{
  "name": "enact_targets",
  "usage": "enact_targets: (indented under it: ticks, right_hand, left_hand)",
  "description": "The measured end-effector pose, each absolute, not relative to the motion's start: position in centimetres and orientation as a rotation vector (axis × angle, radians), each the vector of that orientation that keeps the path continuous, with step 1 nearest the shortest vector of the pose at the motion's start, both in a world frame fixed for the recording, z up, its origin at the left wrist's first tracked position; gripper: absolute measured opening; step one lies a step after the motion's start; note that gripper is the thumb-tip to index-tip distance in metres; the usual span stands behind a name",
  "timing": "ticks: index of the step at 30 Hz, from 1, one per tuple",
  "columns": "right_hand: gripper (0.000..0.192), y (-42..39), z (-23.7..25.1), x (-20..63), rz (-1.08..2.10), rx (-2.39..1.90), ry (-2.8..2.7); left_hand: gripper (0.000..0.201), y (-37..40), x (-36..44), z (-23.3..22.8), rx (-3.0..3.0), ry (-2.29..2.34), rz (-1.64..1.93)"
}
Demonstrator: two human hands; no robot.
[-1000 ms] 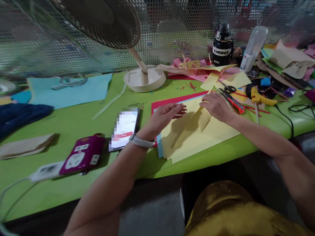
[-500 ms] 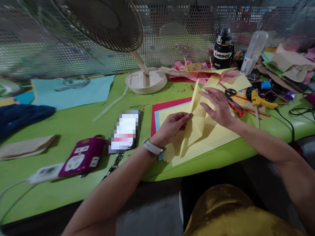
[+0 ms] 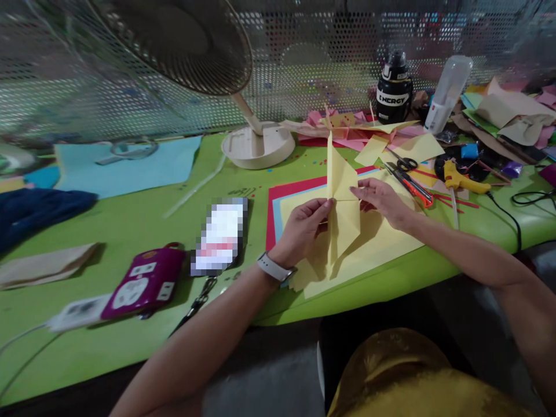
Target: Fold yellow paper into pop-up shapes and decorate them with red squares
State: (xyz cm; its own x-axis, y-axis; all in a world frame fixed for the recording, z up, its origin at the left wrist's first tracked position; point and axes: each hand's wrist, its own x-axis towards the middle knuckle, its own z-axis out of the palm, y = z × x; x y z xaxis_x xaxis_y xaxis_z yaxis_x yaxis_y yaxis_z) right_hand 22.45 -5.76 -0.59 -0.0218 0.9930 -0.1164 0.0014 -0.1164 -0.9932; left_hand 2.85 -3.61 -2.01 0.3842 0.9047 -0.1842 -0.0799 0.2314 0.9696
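A folded sheet of yellow paper (image 3: 343, 223) stands upright between my hands, creased into a pointed shape. My left hand (image 3: 304, 226) pinches its left folded edge near the middle. On the other side, the fingertips of my right hand (image 3: 380, 200) grip the right edge by a crosswise crease. Beneath lies a stack of coloured sheets, with yellow paper (image 3: 391, 243) on top and a red sheet (image 3: 278, 191) and a light blue one showing at the left. Just beyond my right hand are an orange utility knife (image 3: 417, 191) and black scissors (image 3: 406, 163).
A fan (image 3: 258, 147) stands at the back. Left of my hands lie a phone (image 3: 220, 234) and a purple power bank (image 3: 147, 278) with a cable. A yellow glue gun (image 3: 464, 179), paper scraps, a black bottle (image 3: 394, 95) and a clear bottle (image 3: 449, 92) occupy the right.
The folded paper has turned more upright and shifted slightly left. My right hand has come down from above, its spread fingers closing on the paper's right edge.
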Motion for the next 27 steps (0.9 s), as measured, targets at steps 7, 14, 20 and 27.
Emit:
enact_targets:
  ticks: [7, 14, 20, 27]
  right_hand:
    - [0.025, -5.97, -0.94, 22.26, 1.383, -1.189, -1.236]
    - [0.019, -5.92, -1.00, 22.33, 1.384, -1.237, -1.210]
    - [0.016, -5.92, -1.14, 22.56, 1.413, -1.219, -1.185]
    - [0.021, -5.74, -1.63, 22.76, 1.427, -1.184, -1.185]
  left_hand:
    - [0.033, -3.83, 2.75, -1.70, 1.090, 0.937, 0.814]
    - [0.030, -3.76, 2.69, -1.73, 1.077, 0.944, 0.773]
    - [0.031, -3.74, 2.84, -1.64, 0.989, 0.886, 0.763]
    - [0.041, -3.83, 2.94, -1.92, 1.053, 0.831, 0.753]
